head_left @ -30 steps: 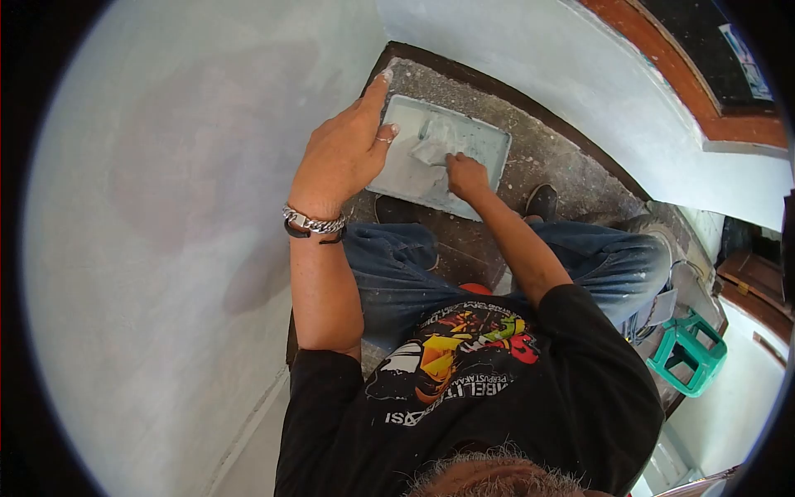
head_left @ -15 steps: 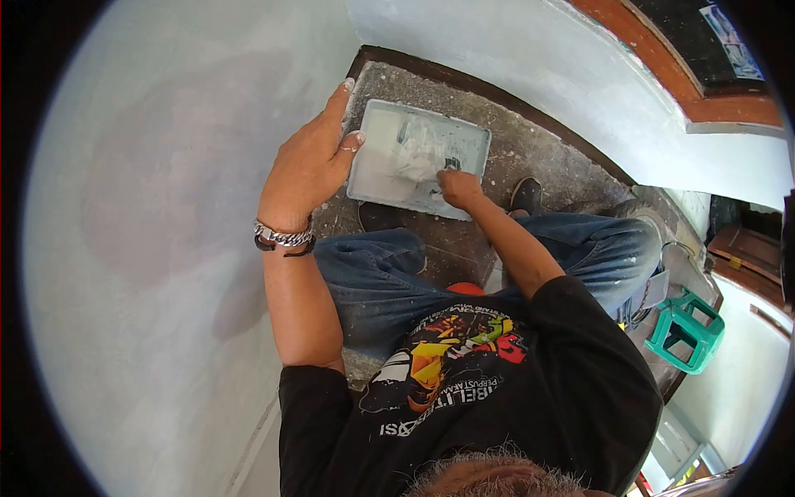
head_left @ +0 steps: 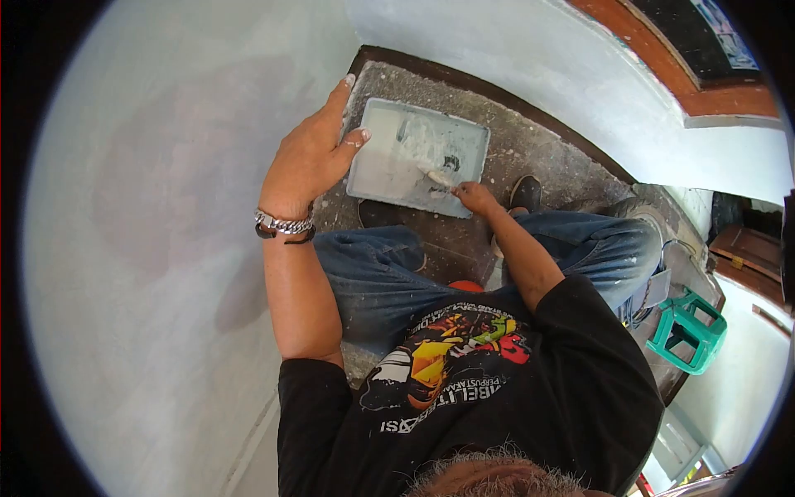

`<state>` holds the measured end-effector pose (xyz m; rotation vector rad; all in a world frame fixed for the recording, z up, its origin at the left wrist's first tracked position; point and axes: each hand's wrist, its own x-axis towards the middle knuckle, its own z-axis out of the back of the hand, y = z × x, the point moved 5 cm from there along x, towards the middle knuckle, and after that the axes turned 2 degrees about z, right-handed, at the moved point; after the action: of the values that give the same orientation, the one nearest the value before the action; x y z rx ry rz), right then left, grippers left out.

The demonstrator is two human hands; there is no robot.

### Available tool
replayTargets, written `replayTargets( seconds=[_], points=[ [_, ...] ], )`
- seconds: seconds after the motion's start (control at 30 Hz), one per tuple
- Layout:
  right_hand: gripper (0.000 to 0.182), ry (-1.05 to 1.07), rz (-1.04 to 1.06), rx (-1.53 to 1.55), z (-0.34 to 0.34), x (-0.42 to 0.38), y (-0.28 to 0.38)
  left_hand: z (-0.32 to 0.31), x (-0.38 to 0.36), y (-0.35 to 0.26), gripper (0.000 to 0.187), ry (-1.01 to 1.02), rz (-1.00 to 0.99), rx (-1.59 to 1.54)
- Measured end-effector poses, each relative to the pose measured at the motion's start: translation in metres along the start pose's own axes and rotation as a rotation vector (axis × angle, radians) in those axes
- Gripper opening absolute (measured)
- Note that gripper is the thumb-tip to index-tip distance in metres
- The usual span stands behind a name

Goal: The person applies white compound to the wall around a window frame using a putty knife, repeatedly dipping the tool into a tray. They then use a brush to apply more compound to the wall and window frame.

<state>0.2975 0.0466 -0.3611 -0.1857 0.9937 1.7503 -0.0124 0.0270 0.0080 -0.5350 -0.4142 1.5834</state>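
- Head view, looking steeply down past the person's chest and knees.
- Left hand (head_left: 308, 161): fingers spread and mostly extended, palm against the pale wall (head_left: 149, 248); thumb tip touches the near-left edge of the tray (head_left: 381, 170). It grips nothing. Chain bracelet (head_left: 284, 224) at the wrist.
- Right hand (head_left: 474, 197): fingers pinched around a small putty-smeared tool (head_left: 440, 176), blade tip resting in the tray near its right lower edge. Tool type too smeared to tell.
- Tray: grey, rectangular, coated in whitish putty, lying flat on the rough concrete floor (head_left: 530, 141), just beside the wall and ahead of the knees.
- Room: 2 plastered walls meet at a corner; brown trim (head_left: 662, 58) above; green plastic stool (head_left: 686, 331) at the right.
- Writing: black T-shirt (head_left: 464, 389) has a coloured print with white lettering, seen upside down; not legible with confidence.
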Motion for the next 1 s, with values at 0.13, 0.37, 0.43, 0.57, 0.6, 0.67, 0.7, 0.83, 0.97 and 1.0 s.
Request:
replayTargets(
  seconds=[0.13, 0.37, 0.43, 0.57, 0.6, 0.67, 0.7, 0.83, 0.97, 1.0],
  points=[
    [0.049, 0.160, -0.211, 0.391, -0.006, -0.001, -0.009, -0.005, 0.006, -0.004, 0.070, 0.015, -0.012, 0.007],
    [0.048, -0.082, -0.002, 0.186, 0.000, -0.013, -0.017, -0.009, 0.010, -0.009, 0.069, 0.051, 0.008, -0.002],
    [0.049, -0.111, 0.033, 0.211, 0.006, -0.025, -0.010, -0.010, 0.011, -0.011, 0.068, 0.051, 0.005, 0.013],
    [0.038, -0.374, 0.009, 0.444, 0.021, -0.016, -0.012, -0.013, 0.015, -0.012, 0.070, 0.060, -0.002, 0.037],
    [0.033, -0.479, 0.039, 0.508, 0.026, -0.001, -0.019, -0.013, 0.016, -0.013, 0.070, 0.059, -0.013, 0.043],
    [0.021, -0.565, 0.027, 0.755, 0.052, 0.017, -0.018, -0.014, 0.015, -0.015, 0.070, 0.059, -0.030, 0.054],
    [0.020, -0.595, 0.036, 0.757, 0.076, 0.020, -0.009, -0.015, 0.015, -0.015, 0.069, 0.051, -0.044, 0.049],
    [0.018, -0.568, -0.073, 0.973, 0.142, 0.049, 0.026, -0.016, 0.013, -0.011, 0.070, 0.076, -0.016, 0.029],
    [0.015, -0.538, -0.103, 1.158, 0.161, 0.081, 0.037, -0.012, 0.012, -0.013, 0.070, 0.094, 0.023, 0.025],
    [0.014, -0.561, -0.070, 1.176, 0.166, 0.076, 0.044, -0.012, 0.012, -0.014, 0.070, 0.083, 0.000, 0.028]
  ],
)
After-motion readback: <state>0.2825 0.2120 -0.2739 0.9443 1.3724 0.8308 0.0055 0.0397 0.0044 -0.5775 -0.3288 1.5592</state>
